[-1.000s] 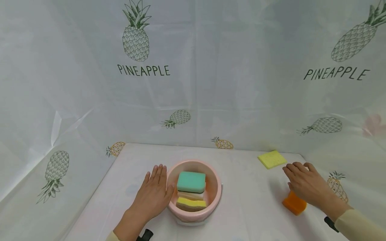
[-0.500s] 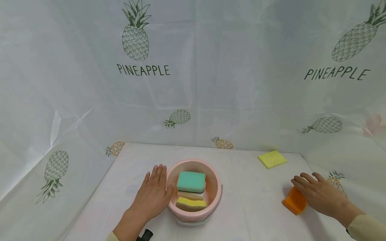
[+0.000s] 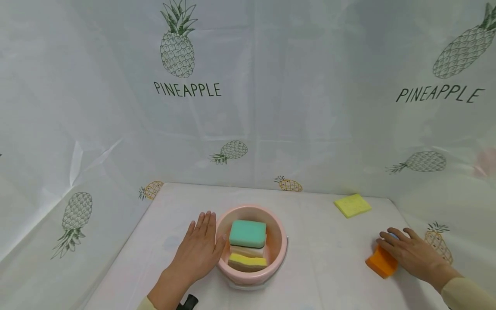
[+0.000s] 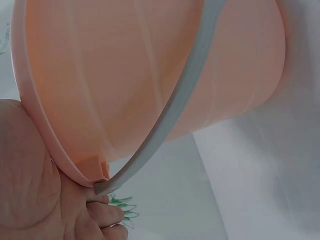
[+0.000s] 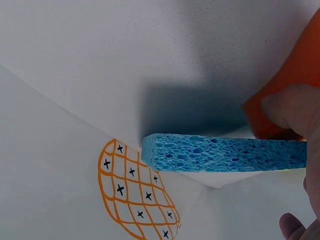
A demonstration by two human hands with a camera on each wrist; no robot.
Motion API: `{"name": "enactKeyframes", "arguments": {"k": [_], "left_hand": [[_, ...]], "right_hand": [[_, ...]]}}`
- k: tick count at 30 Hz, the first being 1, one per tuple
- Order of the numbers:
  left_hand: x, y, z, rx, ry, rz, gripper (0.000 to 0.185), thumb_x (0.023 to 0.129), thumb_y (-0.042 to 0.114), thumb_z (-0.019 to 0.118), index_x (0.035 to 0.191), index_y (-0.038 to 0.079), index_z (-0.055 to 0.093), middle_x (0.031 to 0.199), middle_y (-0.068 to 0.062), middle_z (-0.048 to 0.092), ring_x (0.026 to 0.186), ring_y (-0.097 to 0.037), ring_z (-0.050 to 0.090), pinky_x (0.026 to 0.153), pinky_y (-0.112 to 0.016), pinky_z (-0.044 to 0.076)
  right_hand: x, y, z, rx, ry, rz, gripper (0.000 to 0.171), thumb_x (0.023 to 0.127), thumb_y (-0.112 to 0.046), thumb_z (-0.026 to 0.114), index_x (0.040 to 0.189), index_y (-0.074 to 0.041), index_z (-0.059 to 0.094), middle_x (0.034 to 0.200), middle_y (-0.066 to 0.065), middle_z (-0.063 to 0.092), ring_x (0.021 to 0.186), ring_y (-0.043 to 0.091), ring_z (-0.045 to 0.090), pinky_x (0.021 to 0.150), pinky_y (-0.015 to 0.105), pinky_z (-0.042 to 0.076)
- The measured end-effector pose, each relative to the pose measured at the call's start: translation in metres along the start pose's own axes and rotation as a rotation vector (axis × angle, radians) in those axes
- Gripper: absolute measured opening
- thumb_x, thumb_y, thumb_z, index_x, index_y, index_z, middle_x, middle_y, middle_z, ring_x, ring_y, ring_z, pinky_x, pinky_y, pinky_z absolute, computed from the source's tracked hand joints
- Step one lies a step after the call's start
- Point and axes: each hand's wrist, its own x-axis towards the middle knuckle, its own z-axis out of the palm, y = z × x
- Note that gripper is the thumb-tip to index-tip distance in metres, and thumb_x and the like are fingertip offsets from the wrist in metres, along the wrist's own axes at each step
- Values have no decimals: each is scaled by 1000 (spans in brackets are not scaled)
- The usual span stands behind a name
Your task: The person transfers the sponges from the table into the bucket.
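Observation:
A pink bucket [image 3: 250, 279] with a grey handle [image 4: 186, 85] stands in front of me. My left hand [image 3: 198, 249] rests against its left rim, fingers straight. Inside lie a teal sponge [image 3: 248, 234] and a yellow sponge [image 3: 247, 261], with a pale layer showing between them. Over at the right, my right hand [image 3: 416, 254] pinches a blue sponge [image 5: 225, 153] between thumb and fingers; a shadow falls on the cloth beside it. Right by the thumb sits an orange sponge [image 3: 381, 261]. From the head, most of the blue sponge is hidden under the hand.
A flat yellow sponge [image 3: 352, 205] lies at the back right of the white table [image 3: 310, 228]. A pale pineapple-print sheet [image 3: 302, 107] hangs behind and at the sides. Something black [image 3: 190, 301] shows beside the left wrist.
My right hand has moved right and toward me, from above the orange sponge to its right side, and now pinches the blue sponge. The left hand stays at the bucket rim.

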Motion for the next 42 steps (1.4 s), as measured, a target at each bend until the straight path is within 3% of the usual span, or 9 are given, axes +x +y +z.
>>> {"name": "enactKeyframes", "arguments": {"k": [8,14,29,30,31,36,37,39,42], "left_hand": [[0,0,0,-2,-3,-3,73,112,41,47,160,-12,30,167,-31,30,159,-45,24,128,-63,21],[1,0,1,-13,-3,-9,73,112,42,47,160,-11,30,168,-30,30,160,-44,23,128,-63,21],[1,-1,1,-15,-6,-6,73,112,41,46,160,-12,31,167,-30,31,160,-44,24,128,-62,23],[1,-1,1,-16,-5,-4,73,112,41,46,160,-12,31,167,-31,31,159,-45,24,128,-62,23],[2,-1,1,-17,-5,-3,73,112,41,46,160,-13,31,167,-31,31,159,-45,24,128,-62,23],[2,-1,2,-17,-8,-6,74,112,42,46,159,-13,31,167,-30,32,160,-44,24,128,-62,23],[2,-1,2,-16,-8,-6,74,112,42,46,160,-12,31,167,-30,32,160,-44,24,128,-62,23],[2,-1,2,-14,-4,-7,74,112,42,47,159,-13,31,167,-30,32,159,-44,25,128,-62,24],[2,-1,2,-13,-1,-8,74,112,42,47,159,-13,32,167,-30,32,159,-44,25,128,-62,24]], "right_hand": [[9,-1,-1,40,-25,29,55,75,-14,93,125,-13,70,130,9,68,122,36,60,98,62,51],[24,-8,-6,116,-31,82,58,78,-15,91,130,-8,65,134,14,67,125,38,60,103,63,47],[71,-26,-7,171,141,129,62,72,-25,94,122,-4,63,112,12,65,108,37,59,96,59,49],[74,-27,-6,176,154,134,51,84,-31,86,121,-4,63,111,12,65,107,37,60,95,59,48],[78,-29,-7,183,157,140,47,87,-29,83,122,-4,63,112,12,65,107,37,60,96,59,48],[94,-33,-11,189,186,149,52,92,-40,78,124,-1,63,112,13,64,108,38,59,97,58,47],[97,-34,-12,191,197,150,58,86,-39,83,124,-1,63,111,13,64,108,38,59,97,58,47],[105,-35,-13,191,240,153,61,97,-55,68,122,0,63,108,14,64,105,38,58,95,58,47],[116,-37,-16,196,299,173,75,106,-66,32,118,1,62,105,16,63,103,40,58,93,58,48]]}}
